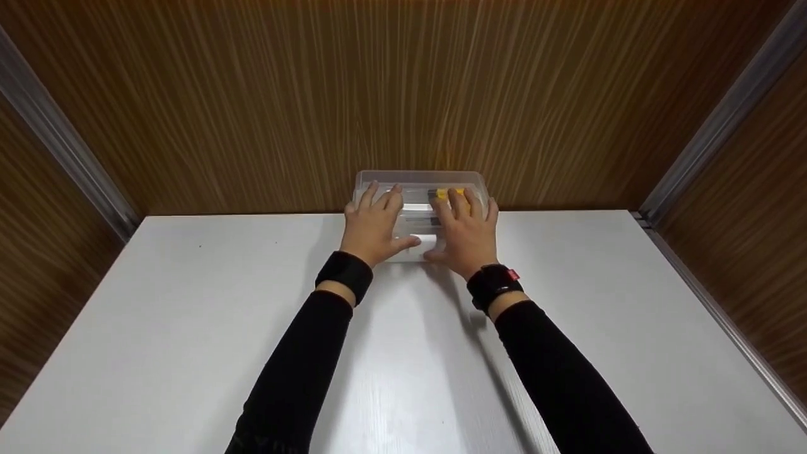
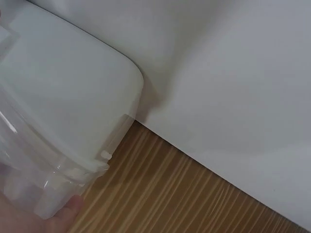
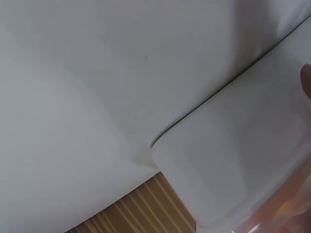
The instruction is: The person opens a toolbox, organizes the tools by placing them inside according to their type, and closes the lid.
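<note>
Hands lie side by side on a clear plastic box [image 1: 421, 189] that sits at the far edge of the white table [image 1: 189, 328], against the wood-grain wall [image 1: 403, 94]. The box lies flat, lid up, its long axis running left to right along the wall. Through the lid a yellow item [image 1: 449, 193] shows under the right fingertips; what else is inside cannot be made out.

The left hand [image 1: 373, 224] rests palm down on the left half of the lid, fingers straight and spread toward the wall, thumb reaching in to the white latch [image 1: 423, 242] on the near side. The right hand [image 1: 463, 233] mirrors it on the right half, fingers flat, thumb also at the latch. Neither grip is closed round anything; both hands press open on the lid.

Both forearms stretch forward in black sleeves [image 1: 302, 372], each wrist wearing a black band [image 1: 345, 274]; the right band carries a small red tag [image 1: 512, 274] whose writing is too small to read.

The wrist views show rounded box corners [image 2: 131, 77] near the table's edge.
</note>
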